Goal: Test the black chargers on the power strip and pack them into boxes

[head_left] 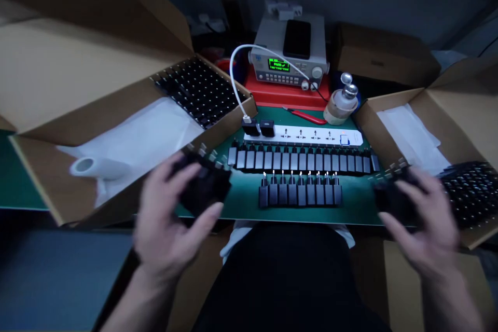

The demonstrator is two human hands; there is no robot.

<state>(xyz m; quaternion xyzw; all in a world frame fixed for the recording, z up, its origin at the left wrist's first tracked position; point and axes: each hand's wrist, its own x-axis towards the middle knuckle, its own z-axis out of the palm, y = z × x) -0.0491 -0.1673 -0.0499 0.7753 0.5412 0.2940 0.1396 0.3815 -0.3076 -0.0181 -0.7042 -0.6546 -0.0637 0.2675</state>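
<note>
My left hand (167, 218) is blurred with motion and grips a bunch of black plug chargers (204, 187), their metal pins pointing away from me. My right hand (424, 223), also blurred, holds a similar bunch of black chargers (397, 198). Between them on the green mat (241, 199), a long row of black chargers (299, 160) lies below a white power strip (303, 136). A shorter row of chargers (300, 190) stands pins-up nearer me. Two more chargers (259, 127) sit in the power strip, one with a white cable.
Open cardboard boxes (229, 124) (385, 124) flank the mat, holding white sheeting and packed chargers (198, 92) (472, 194). Behind stands a bench test instrument (288, 57) with a green display and a phone (296, 39) on top. Red-handled cutters (305, 115) and a bottle (340, 104) lie near it.
</note>
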